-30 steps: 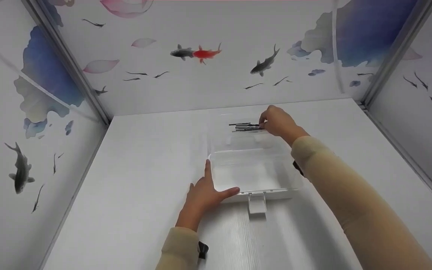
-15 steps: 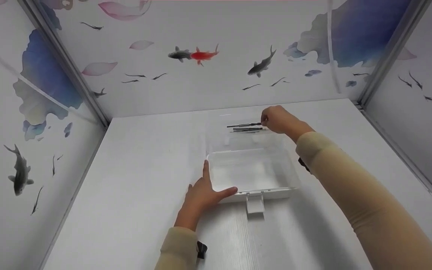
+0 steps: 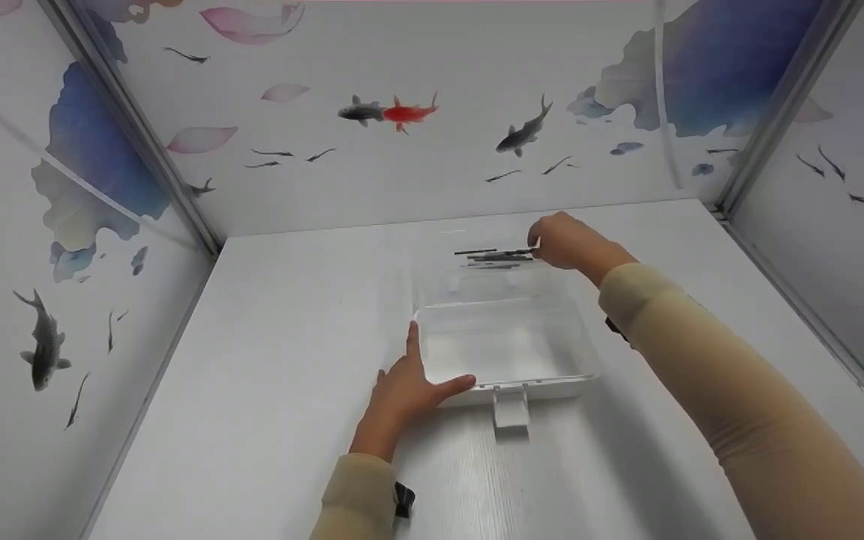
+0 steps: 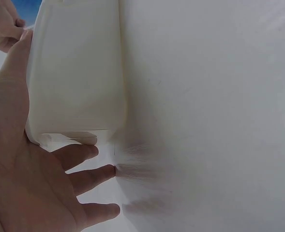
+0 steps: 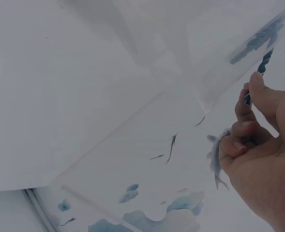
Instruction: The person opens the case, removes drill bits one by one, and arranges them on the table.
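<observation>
Drill bit [image 5: 265, 63] part-hidden by pinching right hand [image 3: 568, 241]; left hand [image 3: 406, 386] spread along box [image 3: 559, 388]; other bits [image 5: 258, 41] blurred.

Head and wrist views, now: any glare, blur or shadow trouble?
Head: soft shadow beside the box, pale glare on the tabletop. Left wrist: smudgy shadows by the fingertips of the left hand. Right wrist: drill bits hazy through the clear lid; the drill bit pinched in the right hand shows its spiral more clearly.
</observation>
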### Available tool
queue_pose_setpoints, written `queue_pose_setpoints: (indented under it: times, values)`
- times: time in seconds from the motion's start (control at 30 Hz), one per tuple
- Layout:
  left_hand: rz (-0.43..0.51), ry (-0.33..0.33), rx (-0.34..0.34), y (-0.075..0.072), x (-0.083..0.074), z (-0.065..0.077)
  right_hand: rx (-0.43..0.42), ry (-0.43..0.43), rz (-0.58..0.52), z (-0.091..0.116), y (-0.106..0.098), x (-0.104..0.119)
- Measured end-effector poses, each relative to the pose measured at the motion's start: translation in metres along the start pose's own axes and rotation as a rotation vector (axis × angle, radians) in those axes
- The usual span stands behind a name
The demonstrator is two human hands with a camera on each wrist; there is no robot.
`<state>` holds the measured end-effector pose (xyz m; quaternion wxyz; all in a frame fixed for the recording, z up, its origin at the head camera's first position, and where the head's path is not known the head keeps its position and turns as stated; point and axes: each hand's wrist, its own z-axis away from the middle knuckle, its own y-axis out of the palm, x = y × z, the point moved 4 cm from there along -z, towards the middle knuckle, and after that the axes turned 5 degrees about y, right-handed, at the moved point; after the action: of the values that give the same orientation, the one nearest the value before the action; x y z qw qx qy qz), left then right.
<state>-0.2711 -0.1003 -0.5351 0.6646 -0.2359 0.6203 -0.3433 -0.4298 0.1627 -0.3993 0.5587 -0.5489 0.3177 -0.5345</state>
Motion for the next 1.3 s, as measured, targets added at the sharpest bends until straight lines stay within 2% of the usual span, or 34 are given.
queue_pose_setpoints:
  times: [0.27,0.5,0.83,1.13,1.3]
  values:
    - [0.001,0.003,-0.002,0.000,0.001,-0.001,-0.076,-0.028,0.074,0.005,-0.010,0.002]
    - [0.000,0.003,-0.001,0.001,0.002,-0.001,-0.117,-0.029,0.055,0.014,-0.030,-0.004]
    - [0.001,0.006,0.005,0.000,0.002,0.000,-0.158,-0.012,-0.142,0.034,-0.051,-0.030]
    - [0.015,0.005,0.010,-0.001,0.001,0.001,-0.174,0.036,-0.260,0.045,-0.050,-0.063]
    - [0.016,0.006,0.007,0.000,0.001,0.000,-0.209,0.032,-0.270,0.051,-0.049,-0.077]
